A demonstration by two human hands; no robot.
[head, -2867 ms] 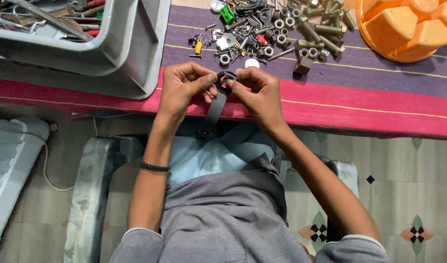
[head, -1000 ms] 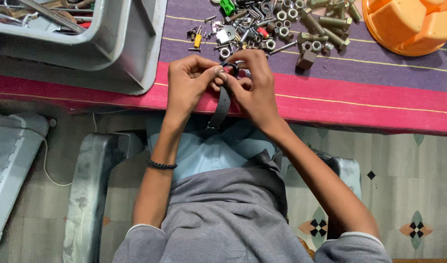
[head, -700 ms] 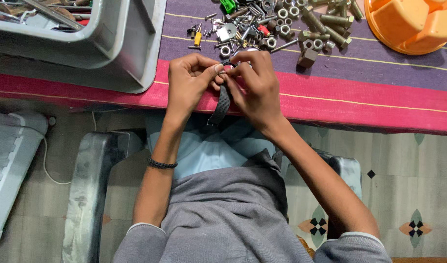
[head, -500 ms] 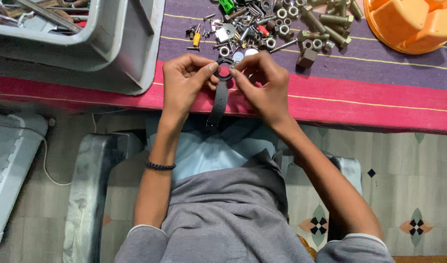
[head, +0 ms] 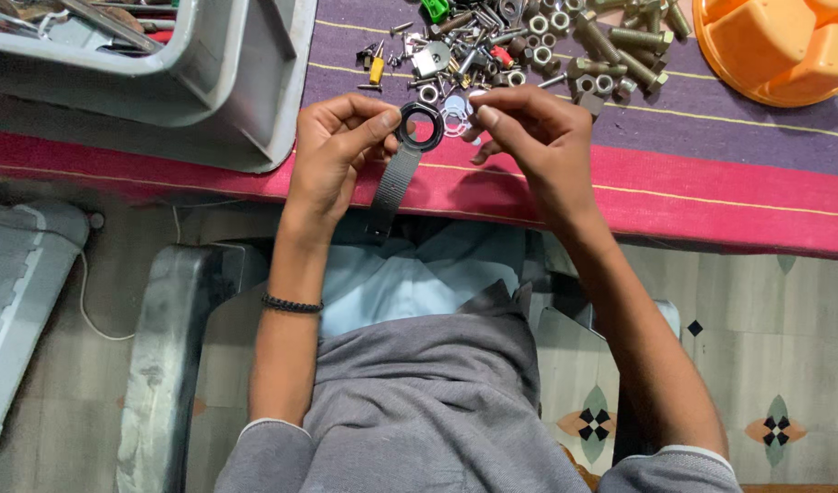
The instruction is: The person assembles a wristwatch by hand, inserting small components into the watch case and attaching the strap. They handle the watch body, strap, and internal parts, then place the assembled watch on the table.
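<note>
Grip of the left hand: thumb and forefinger closed on the rim of a black ring, which is held upright over the near edge of the surface. A grey mesh strap hangs from the lower side of the ring, running down past the surface edge toward the person's lap.

Grip of the right hand: fingers curled inward with the fingertips close together just right of the ring. Whether they pinch a small part cannot be determined. A thin, pale, translucent washer lies between the two grips, directly beside the ring; contact with the right fingertips cannot be confirmed.

Beyond both grips, farther onto the purple and red striped cloth covering the surface, lies a scatter of nuts, bolts and washers, including a small yellow piece and a green piece. Far right of the grips sits an orange plastic container. Left of the left grip, a grey plastic tray rests on the surface and holds tools. A black bracelet circles the left forearm.
</note>
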